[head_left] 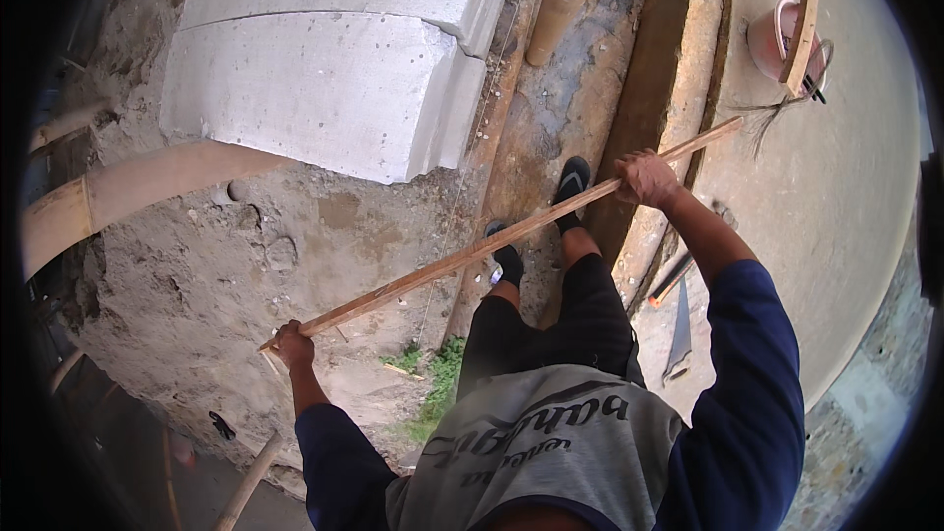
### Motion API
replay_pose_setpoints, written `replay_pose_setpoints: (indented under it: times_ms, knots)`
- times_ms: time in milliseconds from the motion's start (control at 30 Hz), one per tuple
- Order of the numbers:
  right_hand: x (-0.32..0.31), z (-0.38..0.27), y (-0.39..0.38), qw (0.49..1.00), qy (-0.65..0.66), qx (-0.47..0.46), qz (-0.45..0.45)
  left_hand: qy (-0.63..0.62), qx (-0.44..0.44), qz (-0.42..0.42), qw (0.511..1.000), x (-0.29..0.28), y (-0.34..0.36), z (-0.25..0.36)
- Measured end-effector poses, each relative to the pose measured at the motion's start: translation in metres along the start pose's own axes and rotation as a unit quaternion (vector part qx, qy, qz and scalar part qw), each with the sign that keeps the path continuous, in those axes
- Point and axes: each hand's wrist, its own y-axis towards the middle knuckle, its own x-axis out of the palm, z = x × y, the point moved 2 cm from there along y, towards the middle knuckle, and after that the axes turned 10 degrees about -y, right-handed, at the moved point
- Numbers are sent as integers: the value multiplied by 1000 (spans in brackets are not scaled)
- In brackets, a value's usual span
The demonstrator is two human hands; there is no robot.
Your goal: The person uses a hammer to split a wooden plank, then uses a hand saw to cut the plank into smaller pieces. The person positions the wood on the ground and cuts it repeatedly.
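A long, narrow wooden strip stretches across in front of me, slanting from the lower left up to the right. My left hand is closed around it close to its left end. Further up, my right hand grips it a short way in from its right end. The strip passes over my feet and the narrow ledge beneath me. To the right of my legs, a metal blade like a handsaw's lies on the pale slab, beside a black-and-orange tool.
White lightweight blocks stand on the rough earthen surface at left, beside a curved wooden board. A thick round post rises ahead. On the slab sits a pink bucket with a wooden piece across it. Green weeds grow near my legs.
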Motion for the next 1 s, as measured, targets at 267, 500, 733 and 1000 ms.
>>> replay_pose_setpoints:
  times_ms: [267,500,733,1000]
  knots:
    - [52,-90,81,998,-52,9,46,91,4,-18,996,-59,2,-45]
    - [49,-129,88,991,18,129,-36,49,67,-91,992,-54,-52,1]
    - [113,-68,-43,975,180,130,-10,23,100,-194,976,-21,-34,125]
    - [-171,-26,-85,904,190,268,274,40,78,-223,971,-13,-9,134]
